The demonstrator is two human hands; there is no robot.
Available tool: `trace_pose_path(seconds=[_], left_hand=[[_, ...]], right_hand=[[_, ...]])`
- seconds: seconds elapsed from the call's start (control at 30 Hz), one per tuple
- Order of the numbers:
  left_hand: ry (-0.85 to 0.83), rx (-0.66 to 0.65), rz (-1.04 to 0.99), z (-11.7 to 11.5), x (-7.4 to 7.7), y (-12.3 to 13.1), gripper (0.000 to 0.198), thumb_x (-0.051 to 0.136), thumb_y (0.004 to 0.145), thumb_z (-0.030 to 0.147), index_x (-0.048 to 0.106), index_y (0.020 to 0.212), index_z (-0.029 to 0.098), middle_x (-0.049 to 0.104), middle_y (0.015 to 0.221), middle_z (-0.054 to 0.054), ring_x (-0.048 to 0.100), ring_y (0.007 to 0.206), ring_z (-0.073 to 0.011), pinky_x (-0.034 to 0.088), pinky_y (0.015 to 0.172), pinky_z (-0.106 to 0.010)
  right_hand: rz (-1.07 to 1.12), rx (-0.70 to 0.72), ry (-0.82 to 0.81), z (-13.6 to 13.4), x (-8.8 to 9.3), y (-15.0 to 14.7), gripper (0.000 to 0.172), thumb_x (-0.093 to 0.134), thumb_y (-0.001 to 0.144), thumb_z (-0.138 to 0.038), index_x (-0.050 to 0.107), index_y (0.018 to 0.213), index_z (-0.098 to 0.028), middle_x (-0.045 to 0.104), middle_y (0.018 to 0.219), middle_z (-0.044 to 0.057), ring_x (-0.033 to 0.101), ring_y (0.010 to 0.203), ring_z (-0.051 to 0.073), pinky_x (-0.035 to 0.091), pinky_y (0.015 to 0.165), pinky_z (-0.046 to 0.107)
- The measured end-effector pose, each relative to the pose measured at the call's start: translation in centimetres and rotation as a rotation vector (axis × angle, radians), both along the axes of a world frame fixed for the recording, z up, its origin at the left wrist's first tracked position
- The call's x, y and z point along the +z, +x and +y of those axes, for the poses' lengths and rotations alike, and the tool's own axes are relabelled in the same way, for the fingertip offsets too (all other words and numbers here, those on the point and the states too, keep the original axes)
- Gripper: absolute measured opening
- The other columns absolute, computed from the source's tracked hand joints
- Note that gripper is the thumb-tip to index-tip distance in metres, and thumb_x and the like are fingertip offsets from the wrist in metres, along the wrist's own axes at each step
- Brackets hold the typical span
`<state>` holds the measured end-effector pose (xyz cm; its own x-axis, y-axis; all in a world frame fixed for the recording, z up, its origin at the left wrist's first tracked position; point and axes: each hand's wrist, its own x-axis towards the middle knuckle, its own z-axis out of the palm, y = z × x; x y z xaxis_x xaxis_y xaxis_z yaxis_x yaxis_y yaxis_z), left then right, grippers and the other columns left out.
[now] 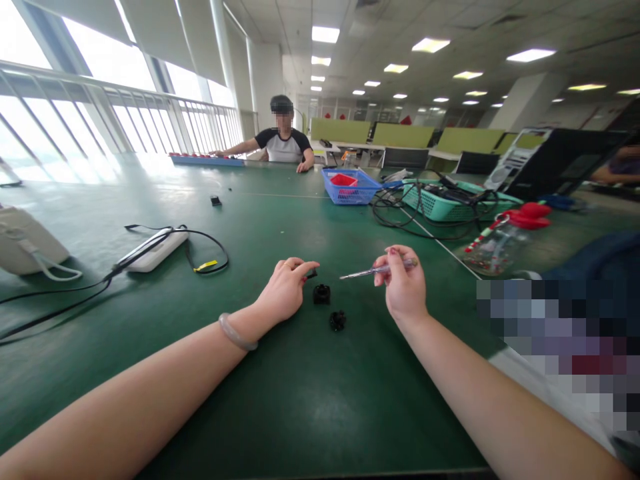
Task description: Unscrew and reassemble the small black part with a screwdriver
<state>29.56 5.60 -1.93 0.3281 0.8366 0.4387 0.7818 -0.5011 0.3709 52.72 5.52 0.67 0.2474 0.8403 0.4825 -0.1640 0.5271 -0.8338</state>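
Observation:
My left hand (285,288) is closed on a small black part (312,273), pinched between thumb and fingers just above the green table (310,407). A slim screwdriver (370,271) is gripped in my right hand (404,283), its metal tip pointing left toward the left hand but apart from it. Between the two hands a black square housing (322,294) rests on the table. Slightly nearer to me lies a black round piece with an uneven outline (338,321). The exact kind of these black parts is too small to tell.
A white power strip (157,249) with black cables lies left, near a white bag (30,240). Blue (350,187) and green (440,203) baskets with cables stand at the back right, beside a red-lidded bottle (505,237). Another person (285,143) sits across the table.

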Motion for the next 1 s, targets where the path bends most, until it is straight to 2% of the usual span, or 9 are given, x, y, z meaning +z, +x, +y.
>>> trace_pose_path(seconds=[0.13,0.3,0.37,0.53,0.6,0.73,0.9,1.0], left_hand=[[-0.075,0.062,0.101,0.2,-0.5,-0.3,0.039,0.043,0.088,0.017,0.064,0.118,0.026,0.055,0.113,-0.010,0.052,0.100,-0.0245,0.046,0.095,-0.044],[-0.090,0.037,0.101,-0.1,0.1,0.1,0.032,0.043,0.091,0.028,0.068,0.108,0.020,0.057,0.117,-0.011,0.052,0.111,-0.0252,0.041,0.104,-0.045],[-0.096,-0.014,0.075,-0.3,0.4,0.2,0.036,0.038,0.094,0.033,0.067,0.109,0.017,0.056,0.124,-0.011,0.049,0.120,-0.0244,0.037,0.108,-0.044],[-0.139,-0.270,0.097,-1.1,0.9,0.4,0.044,0.035,0.095,0.043,0.049,0.132,0.023,0.052,0.137,-0.008,0.044,0.129,-0.0215,0.032,0.112,-0.042],[-0.147,-0.331,0.136,-1.7,1.1,0.6,0.045,0.036,0.095,0.044,0.046,0.136,0.027,0.050,0.140,-0.007,0.042,0.130,-0.0233,0.031,0.111,-0.045],[-0.144,-0.347,0.179,-3.2,1.7,1.2,0.049,0.042,0.091,0.051,0.046,0.134,0.029,0.046,0.142,-0.008,0.042,0.128,-0.0285,0.033,0.107,-0.051],[-0.121,-0.359,0.217,-5.1,2.2,2.2,0.059,0.053,0.081,0.062,0.049,0.129,0.028,0.048,0.139,-0.009,0.043,0.125,-0.0327,0.036,0.103,-0.054],[-0.094,-0.386,0.254,-5.7,2.2,2.6,0.047,0.052,0.085,0.055,0.053,0.124,0.030,0.049,0.137,-0.008,0.043,0.124,-0.0317,0.037,0.102,-0.053]], right_hand=[[0.120,-0.019,-0.144,0.8,-0.2,0.5,0.024,0.062,0.082,-0.042,0.052,0.081,-0.020,0.053,0.045,-0.007,0.036,0.031,0.006,0.024,0.030,0.016],[0.192,0.124,-0.268,0.7,-0.1,0.5,0.026,0.063,0.079,-0.043,0.057,0.072,-0.018,0.045,0.038,-0.007,0.032,0.032,0.006,0.026,0.033,0.018],[0.192,0.180,-0.290,0.7,-0.3,0.3,0.026,0.063,0.079,-0.043,0.057,0.072,-0.019,0.043,0.037,-0.007,0.029,0.031,0.006,0.025,0.032,0.019],[0.071,0.337,-0.360,0.7,-1.1,-0.2,0.032,0.063,0.080,-0.050,0.059,0.075,-0.019,0.043,0.038,-0.007,0.030,0.031,0.006,0.024,0.032,0.019],[0.016,0.340,-0.371,0.7,-1.5,-0.4,0.034,0.064,0.078,-0.053,0.059,0.076,-0.019,0.048,0.042,-0.006,0.033,0.031,0.006,0.024,0.031,0.019],[-0.032,0.338,-0.364,0.9,-1.8,-0.4,0.036,0.068,0.075,-0.053,0.059,0.074,-0.017,0.057,0.050,-0.003,0.039,0.033,0.005,0.026,0.032,0.018],[0.056,0.318,-0.359,1.6,-2.0,0.3,0.034,0.066,0.078,-0.050,0.060,0.073,-0.017,0.052,0.044,-0.005,0.033,0.030,0.004,0.025,0.031,0.018],[0.089,0.303,-0.364,2.1,-2.2,0.8,0.033,0.066,0.078,-0.049,0.059,0.072,-0.017,0.049,0.041,-0.006,0.028,0.028,0.003,0.023,0.030,0.018]])
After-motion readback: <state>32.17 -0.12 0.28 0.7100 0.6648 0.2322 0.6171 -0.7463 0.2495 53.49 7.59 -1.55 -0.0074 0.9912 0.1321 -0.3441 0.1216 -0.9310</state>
